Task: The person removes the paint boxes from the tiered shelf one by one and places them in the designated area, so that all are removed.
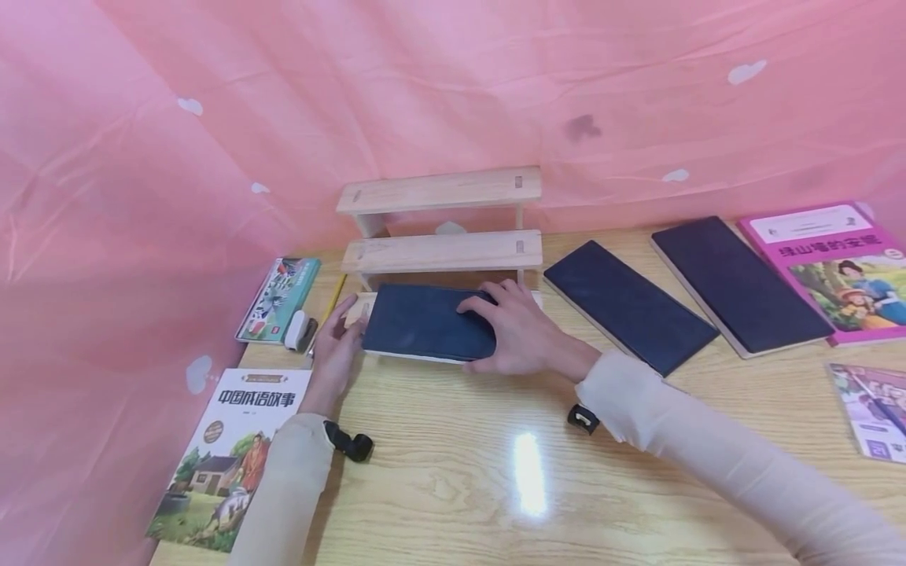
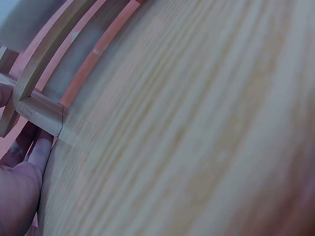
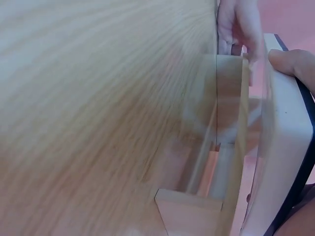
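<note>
My right hand point(image 1: 520, 330) grips a dark-blue-covered notebook point(image 1: 425, 318) from its right side, fingers over the cover and thumb along the near edge. The notebook lies close over the lowest step of a three-step wooden rack point(image 1: 442, 251), hiding most of that step. In the right wrist view, the notebook's pale page edge point(image 3: 288, 123) runs beside the step board. At the step's left end, my left hand point(image 1: 334, 350) holds the wood. The left wrist view shows its fingers point(image 2: 42, 150) against the rack's end support point(image 2: 42, 115).
Two more dark notebooks point(image 1: 630, 306) point(image 1: 739, 283) lie right of the rack, beside a pink book point(image 1: 842, 267) and a purple booklet point(image 1: 874, 409). On the left are a teal box point(image 1: 279, 299), an eraser point(image 1: 300, 330), a yellow pencil point(image 1: 333, 299) and a white storybook point(image 1: 230, 456). Pink cloth point(image 1: 453, 86) hangs behind.
</note>
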`<action>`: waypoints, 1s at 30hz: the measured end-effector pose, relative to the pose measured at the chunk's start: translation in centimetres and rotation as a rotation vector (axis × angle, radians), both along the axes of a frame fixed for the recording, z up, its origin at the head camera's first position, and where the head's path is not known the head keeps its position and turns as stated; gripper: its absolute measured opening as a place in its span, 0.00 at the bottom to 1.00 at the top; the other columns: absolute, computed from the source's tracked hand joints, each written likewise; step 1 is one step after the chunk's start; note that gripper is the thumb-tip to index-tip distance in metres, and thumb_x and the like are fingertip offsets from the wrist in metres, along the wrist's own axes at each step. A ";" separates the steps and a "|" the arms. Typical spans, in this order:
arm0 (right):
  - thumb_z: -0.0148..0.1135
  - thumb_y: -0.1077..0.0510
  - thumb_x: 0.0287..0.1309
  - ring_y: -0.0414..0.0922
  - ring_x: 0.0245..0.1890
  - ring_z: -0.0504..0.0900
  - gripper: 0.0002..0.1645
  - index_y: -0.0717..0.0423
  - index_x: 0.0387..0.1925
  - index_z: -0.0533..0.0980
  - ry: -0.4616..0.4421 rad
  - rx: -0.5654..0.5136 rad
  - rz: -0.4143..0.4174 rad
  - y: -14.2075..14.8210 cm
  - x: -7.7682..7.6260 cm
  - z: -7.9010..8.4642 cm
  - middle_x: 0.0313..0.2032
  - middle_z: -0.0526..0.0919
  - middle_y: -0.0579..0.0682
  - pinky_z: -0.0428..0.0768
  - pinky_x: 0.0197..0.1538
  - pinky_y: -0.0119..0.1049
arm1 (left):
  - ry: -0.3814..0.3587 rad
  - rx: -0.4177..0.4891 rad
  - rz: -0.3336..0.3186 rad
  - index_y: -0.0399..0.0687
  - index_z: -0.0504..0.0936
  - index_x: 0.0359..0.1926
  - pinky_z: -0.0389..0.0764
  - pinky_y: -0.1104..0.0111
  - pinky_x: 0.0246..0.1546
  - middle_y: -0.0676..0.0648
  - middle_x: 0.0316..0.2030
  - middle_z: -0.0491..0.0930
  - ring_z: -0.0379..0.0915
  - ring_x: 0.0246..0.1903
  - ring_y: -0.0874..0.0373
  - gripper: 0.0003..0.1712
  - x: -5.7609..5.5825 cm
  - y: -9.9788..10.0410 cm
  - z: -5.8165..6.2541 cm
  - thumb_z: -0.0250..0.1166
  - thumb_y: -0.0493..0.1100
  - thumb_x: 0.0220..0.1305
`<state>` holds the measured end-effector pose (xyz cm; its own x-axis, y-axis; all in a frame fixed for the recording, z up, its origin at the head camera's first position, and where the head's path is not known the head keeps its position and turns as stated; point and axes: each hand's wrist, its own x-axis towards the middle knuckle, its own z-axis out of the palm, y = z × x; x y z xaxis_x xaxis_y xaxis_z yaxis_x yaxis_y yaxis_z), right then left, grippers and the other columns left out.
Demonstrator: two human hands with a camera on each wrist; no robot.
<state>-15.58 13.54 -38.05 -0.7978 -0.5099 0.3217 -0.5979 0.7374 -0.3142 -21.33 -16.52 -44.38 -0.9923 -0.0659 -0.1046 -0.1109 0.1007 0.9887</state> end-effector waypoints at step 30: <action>0.72 0.34 0.23 0.52 0.49 0.64 0.45 0.44 0.49 0.73 0.064 -0.075 -0.174 9.5 9.7 0.7 0.53 0.68 0.56 0.59 0.49 0.52 | -0.010 0.090 -0.035 0.63 0.66 0.61 0.73 0.72 0.50 0.48 0.60 0.60 0.64 0.56 0.53 0.28 0.6 0.0 0.3 0.61 0.47 0.59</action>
<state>-5.91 23.08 -37.31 -0.8484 -0.3389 0.4066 -0.4842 0.8072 -0.3375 -20.69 -16.47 -44.06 -0.9927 -0.0207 -0.1185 -0.1189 0.0154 0.9928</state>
